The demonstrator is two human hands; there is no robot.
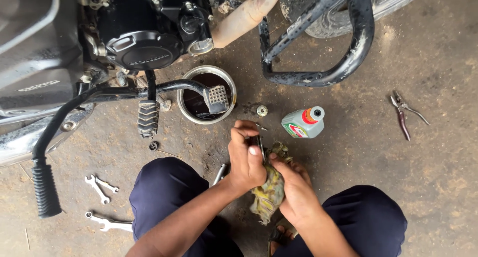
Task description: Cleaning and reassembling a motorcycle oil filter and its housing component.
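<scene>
The motorcycle engine (pixel 144 43) stands above a round pan (pixel 185 87) already holding dark oil. The oil bottle (pixel 302 123) lies uncapped on the floor. Left hand (pixel 245 160) pinches a small metal part (pixel 259 141); right hand (pixel 294 185) clenches a rag (pixel 268 194), wiping unfinished.
</scene>
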